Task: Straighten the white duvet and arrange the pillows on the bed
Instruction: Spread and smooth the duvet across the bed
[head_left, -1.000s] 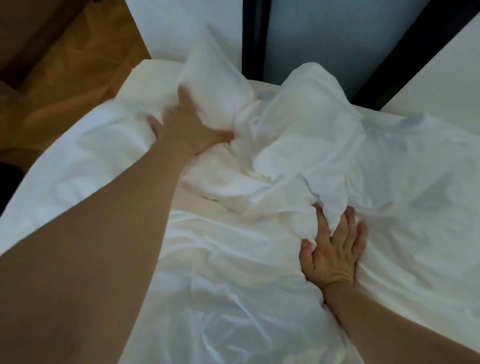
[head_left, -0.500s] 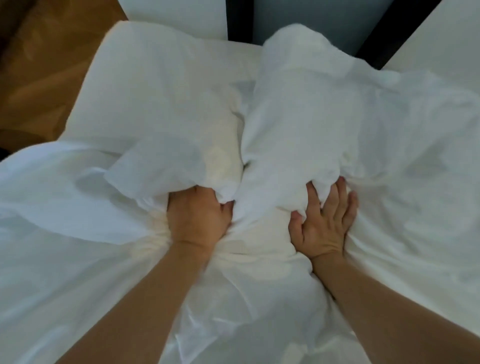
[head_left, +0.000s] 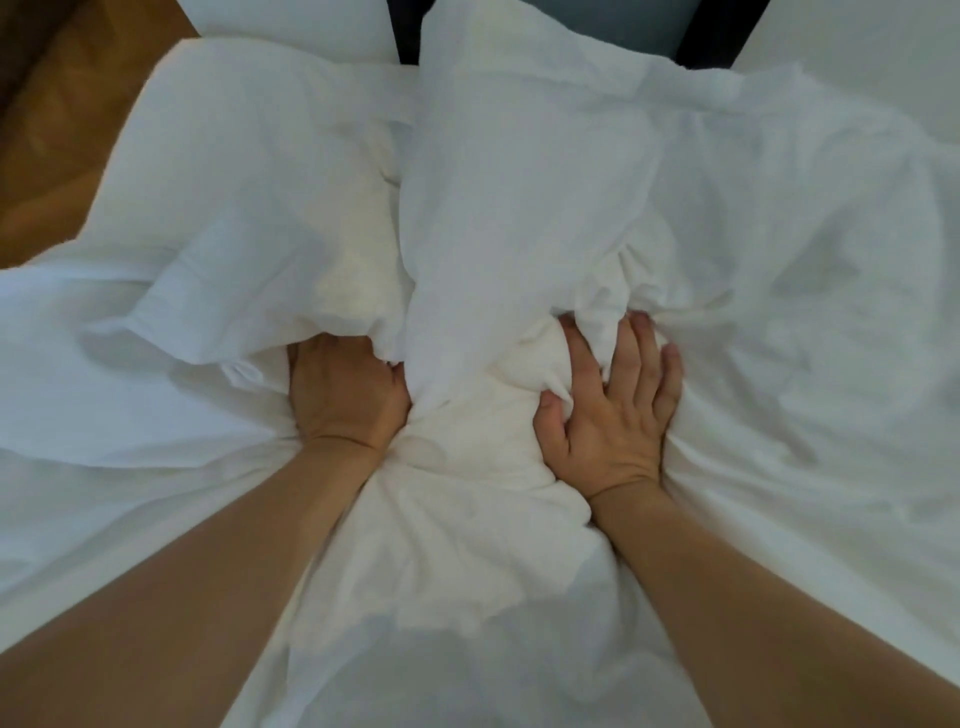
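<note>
The crumpled white duvet (head_left: 467, 545) covers the bed in front of me. Two white pillows lie at the head: the left pillow (head_left: 249, 182) and the right pillow (head_left: 519, 182), side by side and touching. My left hand (head_left: 345, 395) grips the near edge of the left pillow, its fingers hidden under the fabric, with creases gathering at the wrist. My right hand (head_left: 618, 410) presses on bunched fabric below the right pillow, fingers spread and mostly straight, thumb dug into a fold.
Wooden floor (head_left: 47, 130) shows at the upper left beside the bed. A dark frame and a pale wall (head_left: 675, 26) stand behind the pillows. White bedding (head_left: 831, 312) spreads to the right edge.
My left hand has pulled the left pillow down towards me and now sits close to my right hand. Both pillows have come nearer and lie flatter. My right hand stays pressing on the fabric.
</note>
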